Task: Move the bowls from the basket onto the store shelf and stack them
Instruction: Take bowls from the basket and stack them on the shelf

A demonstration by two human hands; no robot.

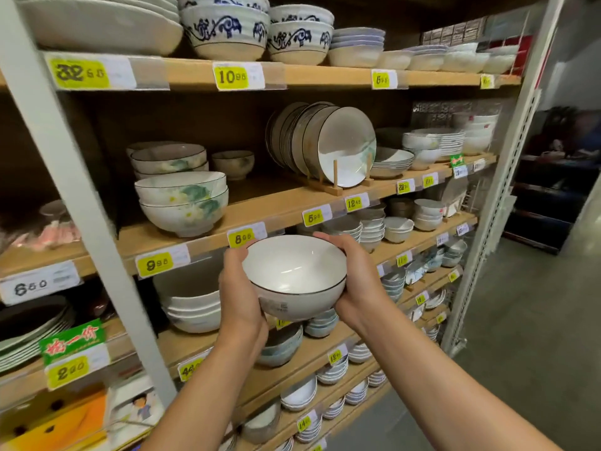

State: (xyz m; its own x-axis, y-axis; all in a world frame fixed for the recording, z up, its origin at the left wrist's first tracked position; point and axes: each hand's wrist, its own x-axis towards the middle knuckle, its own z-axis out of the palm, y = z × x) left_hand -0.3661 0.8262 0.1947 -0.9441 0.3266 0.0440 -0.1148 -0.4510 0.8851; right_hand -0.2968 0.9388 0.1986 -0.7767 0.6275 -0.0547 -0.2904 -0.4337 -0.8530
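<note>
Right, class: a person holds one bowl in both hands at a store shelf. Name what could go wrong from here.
1. The bowl is just below the shelf edge; raised carelessly, its rim could strike the board.
2. The left hand and right hand grip only its sides; it could slip and break.
3. The upright plates stand beside the free spot and might get knocked.

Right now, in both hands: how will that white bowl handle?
Likely rigid and fragile: the bowl looks like glazed ceramic. Probably slippery, given its glossy sheen; left hand and right hand cup its sides. Rounded underside could rock if set off-centre.
</note>
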